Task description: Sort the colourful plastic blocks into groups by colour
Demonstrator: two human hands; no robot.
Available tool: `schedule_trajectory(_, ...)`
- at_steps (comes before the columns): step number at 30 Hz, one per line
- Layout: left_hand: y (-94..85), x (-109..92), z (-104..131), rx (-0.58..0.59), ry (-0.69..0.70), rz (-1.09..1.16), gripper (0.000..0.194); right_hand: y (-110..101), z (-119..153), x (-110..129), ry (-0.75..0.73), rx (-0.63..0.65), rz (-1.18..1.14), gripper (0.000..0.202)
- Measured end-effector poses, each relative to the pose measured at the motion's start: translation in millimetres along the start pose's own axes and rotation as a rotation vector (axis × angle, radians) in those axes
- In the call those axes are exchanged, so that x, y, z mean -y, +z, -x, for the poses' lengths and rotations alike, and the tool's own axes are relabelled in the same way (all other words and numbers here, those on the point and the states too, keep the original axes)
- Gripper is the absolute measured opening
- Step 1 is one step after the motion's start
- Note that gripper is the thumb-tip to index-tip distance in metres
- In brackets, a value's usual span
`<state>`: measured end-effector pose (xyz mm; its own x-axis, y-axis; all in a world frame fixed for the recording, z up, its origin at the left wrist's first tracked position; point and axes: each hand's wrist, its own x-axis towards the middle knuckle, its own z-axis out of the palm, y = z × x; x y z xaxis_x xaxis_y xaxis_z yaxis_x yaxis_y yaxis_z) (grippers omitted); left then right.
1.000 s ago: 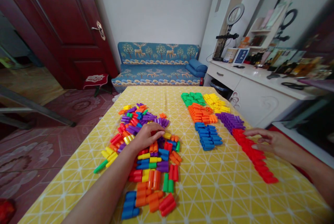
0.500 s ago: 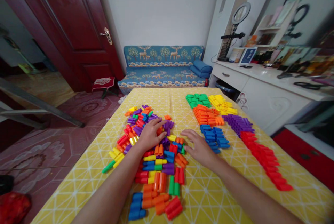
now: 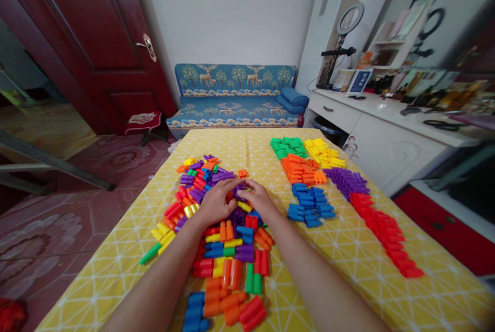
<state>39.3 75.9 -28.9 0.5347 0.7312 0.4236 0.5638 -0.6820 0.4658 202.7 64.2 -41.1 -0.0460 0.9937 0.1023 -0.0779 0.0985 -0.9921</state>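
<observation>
The yellow patterned table (image 3: 340, 239) spans your work area. Beyond its far right corner, a white dresser (image 3: 386, 120) stands with a dark bin (image 3: 328, 127) beside its drawers; the bin's contents cannot be made out.

Both your forearms extend forward over the table and converge at the mixed pile (image 3: 245, 254) of multicolored plastic pieces, left of the color groups. These comprise green (image 3: 288, 147), yellow (image 3: 324, 154), orange (image 3: 299, 169), blue (image 3: 311, 205), purple (image 3: 347, 181) and red (image 3: 386, 239) pieces.

Your left hand (image 3: 216, 202) is palm down over the pile, fingers bent toward the right, thumb apart from them: partly open. Your right hand (image 3: 258, 199) angles inward from the right, fingers bent, fingertips close to the left fingertips. Its finger opening cannot be determined, nor can any grip by either hand. A short yellow piece (image 3: 244, 206) lies just below the right thumb.
</observation>
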Motion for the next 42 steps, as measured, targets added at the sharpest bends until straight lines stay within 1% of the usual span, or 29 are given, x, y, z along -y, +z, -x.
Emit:
schedule_trajectory(1,-0.2,0,-1,-0.002,0.011,0.026,0.067,0,2,2,0.003,0.0,-0.067,0.029)
schedule_trajectory(3,-0.9,-1,-2,-0.035,0.017,0.088,0.06,1,7,6,0.034,0.006,-0.218,0.029)
schedule_trajectory(6,-2.7,-2,-4,-0.141,-0.024,0.204,0.041,4,12,10,0.115,0.066,-0.414,0.036)
schedule_trajectory(9,-5.6,-1,-4,-0.22,-0.139,0.377,0.029,7,15,12,0.149,0.112,-0.531,0.037)
schedule_trajectory(12,-8.8,0,-3,-0.269,-0.289,0.59,0.028,6,15,11,0.155,0.121,-0.55,0.037)
schedule_trajectory(14,-10.6,0,-3,-0.285,-0.342,0.695,0.028,5,15,9,0.132,0.114,-0.506,0.039)
schedule_trajectory(18,-11.8,-2,-2,-0.251,-0.347,0.809,0.03,6,14,4,0.085,0.116,-0.363,0.04)
schedule_trajectory(20,-11.6,-3,-2,-0.228,-0.334,0.819,0.031,7,13,2,0.1,0.099,-0.322,0.038)
schedule_trajectory(22,-11.3,-4,-1,-0.214,-0.338,0.839,0.032,7,10,-1,0.133,0.054,-0.281,0.037)
schedule_trajectory(24,-11.2,-4,-1,-0.232,-0.346,0.846,0.035,7,8,-4,0.149,0.021,-0.23,0.036)
schedule_trajectory(26,-11.1,-4,0,-0.294,-0.345,0.791,0.035,7,7,-6,0.13,0.009,-0.174,0.033)
schedule_trajectory(28,-11.1,-4,1,-0.363,-0.353,0.701,0.035,7,6,-9,0.076,-0.025,-0.069,0.028)
schedule_trajectory(30,-11.0,-4,2,-0.428,-0.364,0.616,0.037,9,6,-10,-0.044,-0.082,0.118,0.025)
schedule_trajectory(31,-10.9,-4,2,-0.455,-0.367,0.576,0.038,10,5,-10,-0.126,-0.1,0.226,0.029)
schedule_trajectory(32,-10.9,-4,1,-0.478,-0.37,0.536,0.038,11,5,-9,-0.205,-0.102,0.328,0.037)
schedule_trajectory(34,-10.5,-4,1,-0.491,-0.379,0.473,0.036,14,3,-7,-0.315,-0.042,0.483,0.056)
schedule_trajectory(35,-10.1,-4,0,-0.484,-0.384,0.451,0.034,14,2,-5,-0.335,0.021,0.533,0.061)
schedule_trajectory(36,-9.5,-3,-1,-0.475,-0.387,0.433,0.031,15,1,-4,-0.338,0.09,0.568,0.062)
schedule_trajectory(38,-8.3,-2,-1,-0.459,-0.377,0.399,0.025,14,-1,-2,-0.326,0.188,0.601,0.055)
schedule_trajectory(39,-7.7,-2,-2,-0.453,-0.365,0.38,0.023,14,-2,-2,-0.316,0.201,0.603,0.049)
schedule_trajectory(40,-7.4,-1,-2,-0.447,-0.353,0.359,0.023,13,-2,-3,-0.302,0.189,0.596,0.044)
schedule_trajectory(42,-7.2,-1,-2,-0.427,-0.333,0.327,0.023,12,-2,-4,-0.266,0.116,0.563,0.035)
